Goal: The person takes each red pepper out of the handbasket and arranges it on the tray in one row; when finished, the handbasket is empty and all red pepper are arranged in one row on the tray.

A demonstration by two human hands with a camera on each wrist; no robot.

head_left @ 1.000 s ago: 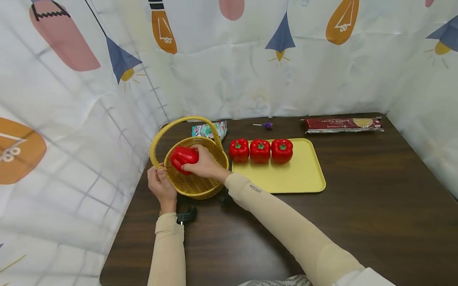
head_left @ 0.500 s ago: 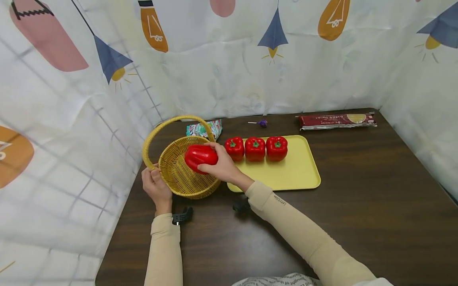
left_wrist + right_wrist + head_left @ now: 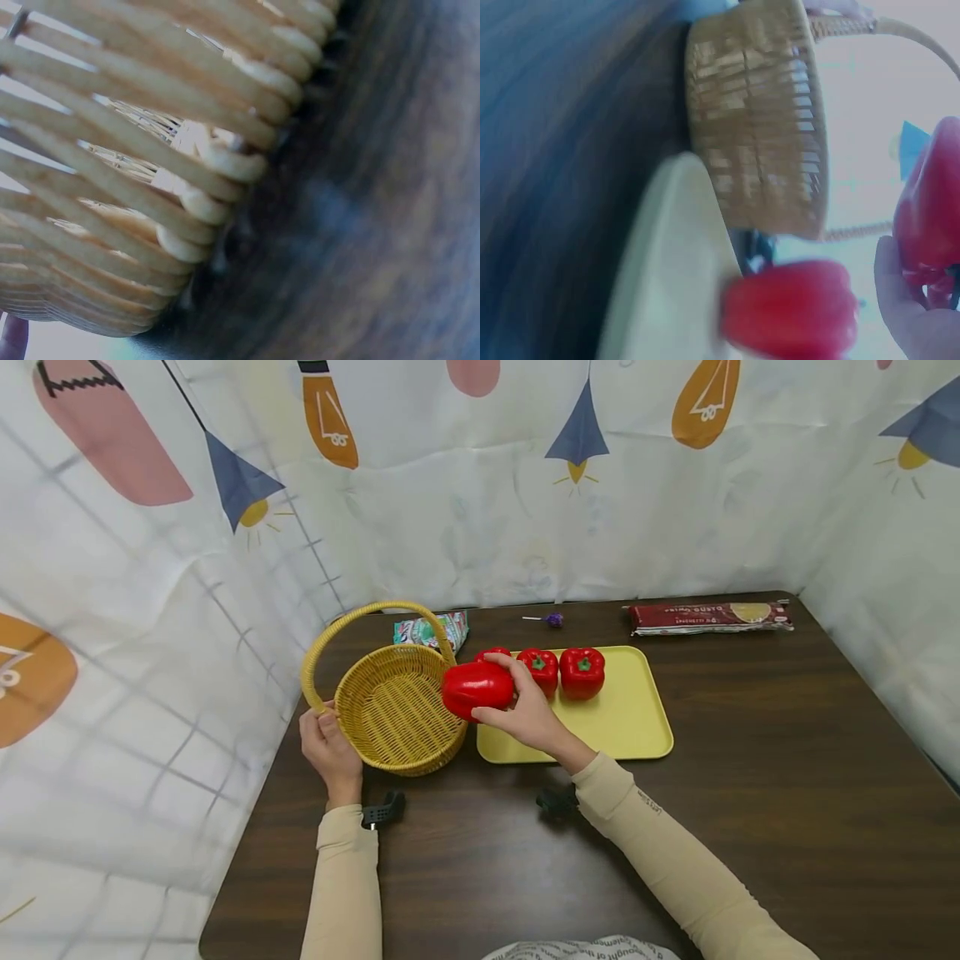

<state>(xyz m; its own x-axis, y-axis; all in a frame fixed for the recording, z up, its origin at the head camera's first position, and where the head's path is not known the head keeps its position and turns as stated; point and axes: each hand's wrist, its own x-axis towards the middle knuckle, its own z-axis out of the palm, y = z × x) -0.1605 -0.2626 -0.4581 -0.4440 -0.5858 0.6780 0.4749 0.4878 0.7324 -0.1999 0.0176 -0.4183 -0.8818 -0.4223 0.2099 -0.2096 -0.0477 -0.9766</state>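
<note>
My right hand (image 3: 528, 710) grips a red bell pepper (image 3: 478, 687) on its side, thumb below and fingers above. In the head view the pepper overlaps the right rim of a yellow wicker basket (image 3: 397, 727) and the tray's left end. In the right wrist view the held pepper (image 3: 934, 202) is up above the basket (image 3: 757, 120). My left hand (image 3: 330, 752) holds the basket where its handle meets the left rim. The basket's inside shows bare weave. On the yellow tray (image 3: 622, 731) stand red bell peppers (image 3: 582, 673) in a row, the left one partly hidden.
Behind the basket lies a teal snack packet (image 3: 455, 628). A purple lollipop (image 3: 554, 620) and a dark red spaghetti packet (image 3: 708, 617) lie along the back of the brown table (image 3: 780, 760). A patterned curtain (image 3: 480, 527) closes off the back and sides.
My right hand has lifted the bell pepper from inside the basket and moved it right, to the tray's left end. My left hand keeps its hold on the basket.
</note>
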